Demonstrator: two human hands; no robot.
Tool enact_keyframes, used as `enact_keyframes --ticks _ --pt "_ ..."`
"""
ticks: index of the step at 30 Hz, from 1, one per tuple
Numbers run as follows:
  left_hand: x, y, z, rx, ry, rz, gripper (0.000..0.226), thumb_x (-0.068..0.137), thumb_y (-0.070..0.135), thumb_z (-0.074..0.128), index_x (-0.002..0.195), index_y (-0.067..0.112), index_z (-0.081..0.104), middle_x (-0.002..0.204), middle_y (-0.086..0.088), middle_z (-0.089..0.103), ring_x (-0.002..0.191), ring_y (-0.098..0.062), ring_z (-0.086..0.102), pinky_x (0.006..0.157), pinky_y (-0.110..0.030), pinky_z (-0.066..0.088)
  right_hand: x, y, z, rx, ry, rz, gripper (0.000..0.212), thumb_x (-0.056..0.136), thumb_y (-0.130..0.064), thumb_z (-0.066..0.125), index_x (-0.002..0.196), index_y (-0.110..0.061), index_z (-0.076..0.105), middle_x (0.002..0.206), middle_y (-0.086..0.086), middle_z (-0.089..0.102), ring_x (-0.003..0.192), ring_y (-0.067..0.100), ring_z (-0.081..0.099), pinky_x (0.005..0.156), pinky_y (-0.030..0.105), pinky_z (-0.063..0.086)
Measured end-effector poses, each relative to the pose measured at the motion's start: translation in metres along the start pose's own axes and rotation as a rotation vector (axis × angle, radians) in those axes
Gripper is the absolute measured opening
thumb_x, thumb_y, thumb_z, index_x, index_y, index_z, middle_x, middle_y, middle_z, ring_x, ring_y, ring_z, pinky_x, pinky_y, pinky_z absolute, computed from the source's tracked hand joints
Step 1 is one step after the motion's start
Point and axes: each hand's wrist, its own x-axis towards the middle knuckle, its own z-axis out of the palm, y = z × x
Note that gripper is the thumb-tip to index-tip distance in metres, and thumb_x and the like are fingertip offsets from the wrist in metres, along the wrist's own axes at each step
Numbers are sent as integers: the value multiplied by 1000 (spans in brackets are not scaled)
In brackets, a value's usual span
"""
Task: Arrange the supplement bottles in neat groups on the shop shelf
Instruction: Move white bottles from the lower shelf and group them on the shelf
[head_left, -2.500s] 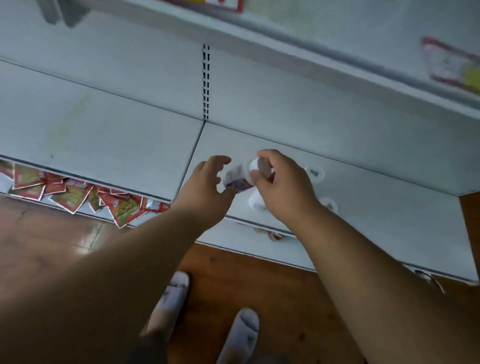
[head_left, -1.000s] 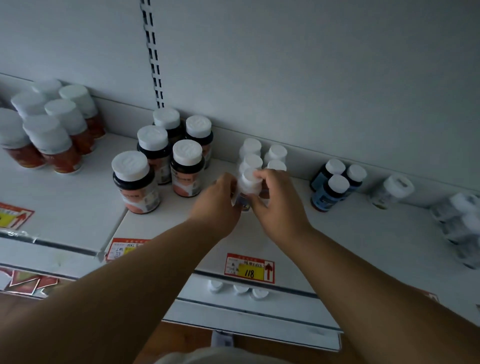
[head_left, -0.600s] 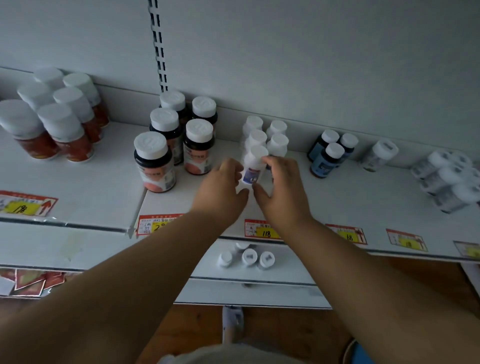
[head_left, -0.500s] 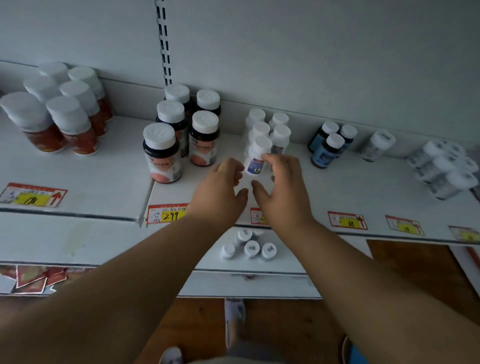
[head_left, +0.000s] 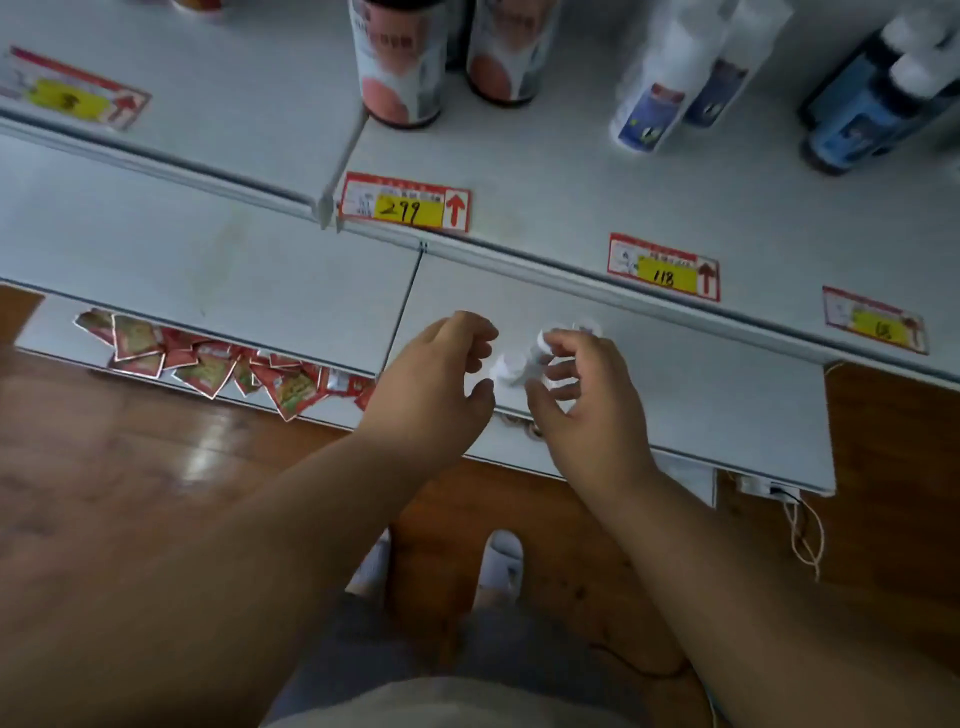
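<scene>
Several small white-capped supplement bottles (head_left: 508, 367) stand on the lower shelf (head_left: 727, 395). My right hand (head_left: 587, 400) hovers over them with fingers spread and curved, the index tip touching one cap (head_left: 544, 340). My left hand (head_left: 441, 374) is just left of the bottles, fingers loosely curled, holding nothing. On the upper shelf (head_left: 519, 171) stand two dark red-labelled bottles (head_left: 400, 62), a group of slim white bottles with blue labels (head_left: 654, 104) and blue bottles (head_left: 857, 119) at the right.
Price tags marked 299 (head_left: 405, 208) and 118 (head_left: 662, 270) sit on the upper shelf's front edge. Red packets (head_left: 208, 364) lie on the bottom ledge at the left. Below are a wooden floor, my slippered feet (head_left: 501, 561) and a cord (head_left: 802, 535).
Both hands let go of the white bottle placed in the upper-shelf group and dropped to the lower shelf. My view tilted down, so the upper bottles now sit at the top edge.
</scene>
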Motion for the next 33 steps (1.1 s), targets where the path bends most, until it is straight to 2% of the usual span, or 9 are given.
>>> enact_keyframes --ticks 4,7,10,14,18,23,27,30,33 --pt "19 -39 70 -23 -59 -71 47 89 13 69 131 23 50 114 11 58 96 -4 54 84 -16 47 19 70 37 -41 -57 71 41 89 -18 70 128 -22 55 123 -1 57 96 8 60 76 9 46" --pt "36 -69 114 -23 -70 -99 47 90 14 69 131 24 49 115 11 58 96 -5 55 84 -15 47 36 117 66 -62 -91 72 43 88 -19 71 127 -22 55 123 0 57 98 13 61 78 19 51" --pt "49 -97 148 -18 -73 -140 46 90 14 69 130 24 50 114 10 60 96 -5 56 84 -17 49 56 159 97 -160 -133 76 47 88 -24 71 131 -23 52 129 1 53 109 18 58 88 32 52" --pt "69 -132 181 -5 -75 -182 47 90 17 70 131 24 50 118 7 60 97 -7 57 83 -19 49 89 195 136 -365 -230 72 54 94 -31 63 142 -28 40 141 4 48 126 24 50 95 32 44" --pt "85 -155 198 -5 -80 -208 49 89 21 70 133 24 48 123 5 58 100 -9 56 88 -25 52 118 210 159 -468 -314 68 43 98 -25 57 137 -24 42 129 8 56 112 29 59 87 39 51" --pt "78 -150 182 -24 -85 -265 62 87 18 72 141 24 41 138 -2 48 118 -20 53 97 -34 51 103 184 136 -227 -296 169 26 99 -37 53 121 -23 48 103 -3 59 87 18 58 72 31 45" --pt "32 -104 126 -67 -150 -265 60 82 18 76 133 25 46 115 3 59 91 -10 61 70 -15 50 55 119 88 209 -273 416 36 94 -52 56 102 -17 58 78 4 69 53 12 66 42 20 45" --pt "-12 -54 69 -176 -211 -280 51 81 24 80 122 27 50 93 12 62 74 -4 66 55 -12 51 17 63 43 309 -257 436 43 92 -56 56 89 -13 59 63 3 67 48 16 65 50 34 56" --pt "-47 -13 19 -378 -257 -295 35 85 32 76 111 24 54 87 3 70 75 -8 71 69 -28 60 -18 15 7 396 -243 378 34 95 -53 52 93 -20 59 72 -2 69 61 15 69 61 40 60"
